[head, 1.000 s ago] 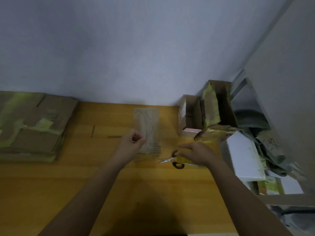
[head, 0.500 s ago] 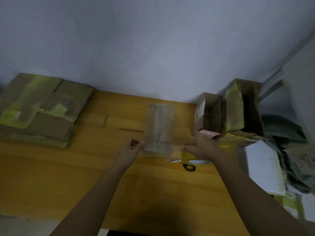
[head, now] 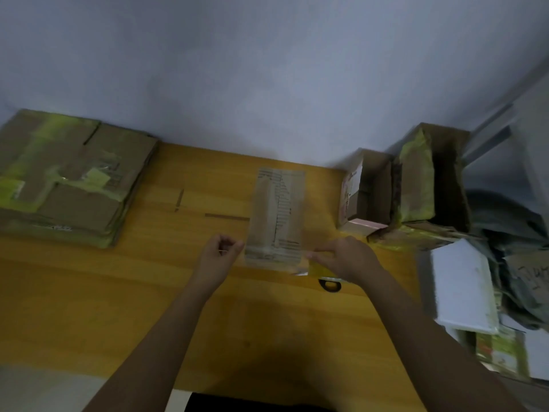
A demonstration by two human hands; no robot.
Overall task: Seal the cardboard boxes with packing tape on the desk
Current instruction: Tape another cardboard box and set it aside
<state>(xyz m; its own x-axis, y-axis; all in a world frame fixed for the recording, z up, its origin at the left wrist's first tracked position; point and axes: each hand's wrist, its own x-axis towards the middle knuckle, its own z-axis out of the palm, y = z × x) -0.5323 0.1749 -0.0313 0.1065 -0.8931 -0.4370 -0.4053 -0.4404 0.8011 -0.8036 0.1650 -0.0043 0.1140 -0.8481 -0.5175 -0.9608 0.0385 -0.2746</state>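
Observation:
A stack of flattened cardboard boxes point(head: 71, 185) with yellow-green tape lies at the desk's far left. Two open cardboard boxes point(head: 371, 191) point(head: 436, 179) stand at the far right against the wall. In the middle lies a clear tape strip point(head: 276, 215) with brown cardboard residue on it. My left hand point(head: 219, 254) has its fingers curled and pinches the strip's near left corner. My right hand point(head: 347, 257) grips a yellow tape roll point(head: 319, 267) at the strip's near right corner. Most of the roll is hidden by my fingers.
Scissors with a black handle point(head: 329, 285) lie on the wooden desk point(head: 133, 292) just below my right hand. A white flat box point(head: 463, 289) and a heap of papers and packets point(head: 520, 263) crowd the right side. Thin brown slivers point(head: 227, 217) lie on the desk.
The view has swung left, bringing more of the flattened stack into sight. My left hand shifted to the strip's left corner. My right hand with the roll moved up off the scissors.

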